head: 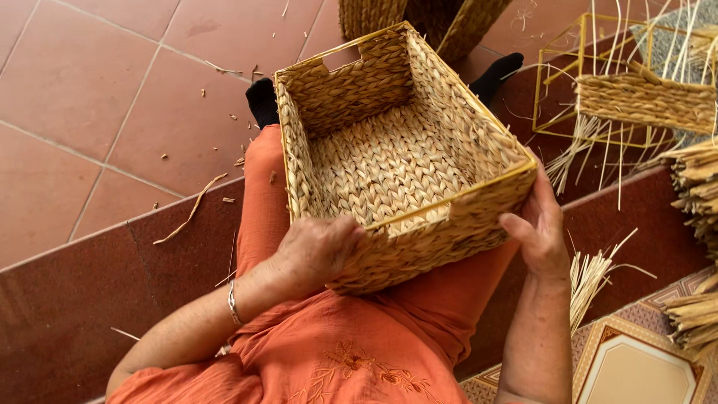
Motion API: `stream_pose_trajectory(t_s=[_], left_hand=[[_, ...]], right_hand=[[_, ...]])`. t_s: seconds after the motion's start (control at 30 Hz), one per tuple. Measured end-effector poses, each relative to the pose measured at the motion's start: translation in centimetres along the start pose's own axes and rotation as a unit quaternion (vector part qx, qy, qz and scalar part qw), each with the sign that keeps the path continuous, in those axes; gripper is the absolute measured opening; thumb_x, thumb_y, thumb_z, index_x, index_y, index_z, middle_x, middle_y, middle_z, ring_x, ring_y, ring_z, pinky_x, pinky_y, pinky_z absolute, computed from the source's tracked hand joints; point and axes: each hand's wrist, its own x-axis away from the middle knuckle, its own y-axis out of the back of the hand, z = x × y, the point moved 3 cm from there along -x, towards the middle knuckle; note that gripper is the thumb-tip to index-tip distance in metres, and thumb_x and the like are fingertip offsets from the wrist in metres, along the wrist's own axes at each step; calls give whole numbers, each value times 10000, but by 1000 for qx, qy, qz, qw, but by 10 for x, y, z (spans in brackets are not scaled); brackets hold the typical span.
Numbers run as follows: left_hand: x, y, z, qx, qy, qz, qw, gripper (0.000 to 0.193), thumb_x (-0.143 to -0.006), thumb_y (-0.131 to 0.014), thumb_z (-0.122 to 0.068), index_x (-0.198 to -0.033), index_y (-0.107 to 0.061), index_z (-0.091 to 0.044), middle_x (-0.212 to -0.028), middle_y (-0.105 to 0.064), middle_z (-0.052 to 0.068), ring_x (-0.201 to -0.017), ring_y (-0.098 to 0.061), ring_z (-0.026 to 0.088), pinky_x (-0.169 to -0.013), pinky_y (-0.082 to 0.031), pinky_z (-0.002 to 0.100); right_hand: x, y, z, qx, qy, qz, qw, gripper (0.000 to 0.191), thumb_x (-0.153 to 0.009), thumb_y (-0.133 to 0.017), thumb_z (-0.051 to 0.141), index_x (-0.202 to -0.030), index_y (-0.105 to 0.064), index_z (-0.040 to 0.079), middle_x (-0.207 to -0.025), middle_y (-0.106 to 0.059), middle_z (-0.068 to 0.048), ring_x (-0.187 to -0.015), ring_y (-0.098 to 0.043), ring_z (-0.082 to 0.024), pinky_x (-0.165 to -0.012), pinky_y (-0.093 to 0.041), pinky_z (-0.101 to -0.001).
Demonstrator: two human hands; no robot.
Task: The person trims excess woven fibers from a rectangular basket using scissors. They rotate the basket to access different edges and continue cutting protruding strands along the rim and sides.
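A rectangular woven straw basket (389, 161) with a yellow wire rim rests on my lap, open side up. My left hand (314, 251) grips its near wall at the lower left corner, fingers curled over the weave. Over at the near right corner, my right hand (540, 228) is pressed against the outside, thumb on the wall. I wear orange clothes and a silver bracelet (233, 303) on the left wrist.
A part-woven basket on a yellow wire frame (636, 97) stands at the right with loose straw sticking out. Straw bundles (695, 194) lie along the right edge. Another woven basket (419, 19) stands at the top. Straw scraps litter the red tile floor (97, 97).
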Motion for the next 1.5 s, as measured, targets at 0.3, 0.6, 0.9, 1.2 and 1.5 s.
stream_pose_trajectory(t_s=[0.3, 0.6, 0.9, 1.2, 1.5], left_hand=[[25, -7, 3, 101, 17, 7, 995, 184, -1011, -653, -184, -921, -597, -34, -691, -631, 100, -585, -649, 242, -504, -528, 362], [22, -9, 15, 99, 7, -14, 995, 167, -960, -721, -153, -931, -644, -7, -661, -612, 77, -579, -633, 227, -501, -518, 361], [2, -53, 89, 17, -20, -50, 998, 237, -998, -684, -188, -839, -580, -46, -647, -602, 78, -561, -613, 237, -488, -493, 371], [39, -131, 100, 83, 75, 148, 983, 268, -896, -753, -299, -922, -668, -46, -789, -670, 112, -784, -679, 277, -667, -586, 416], [32, -79, 164, 63, 126, -210, 967, 283, -1071, -622, -133, -1350, -581, -101, -1289, -682, 152, -1273, -639, 256, -1122, -527, 412]], right_hand=[[16, -33, -45, -38, -18, -187, 982, 841, -980, -723, 541, -1517, -467, -54, -1444, -575, -173, -1355, -560, -263, -1209, -449, -450], [8, -33, -64, -96, 9, -220, 971, 547, -975, -703, 269, -1414, -600, -40, -1293, -677, -127, -1188, -636, -217, -1131, -499, -381], [-44, -39, -166, -175, -100, -219, 955, 597, -1051, -551, 497, -1397, -530, 11, -1415, -580, -141, -1342, -587, -229, -1201, -496, -423], [7, -20, -203, 25, -196, -239, 951, 267, -1104, -577, 218, -1163, -669, -25, -1052, -701, -79, -1001, -652, -164, -921, -548, -379], [-36, -19, -169, 157, -108, -79, 978, 409, -1155, -461, 253, -1351, -583, -84, -1312, -632, -229, -1255, -585, -273, -1080, -478, -433]])
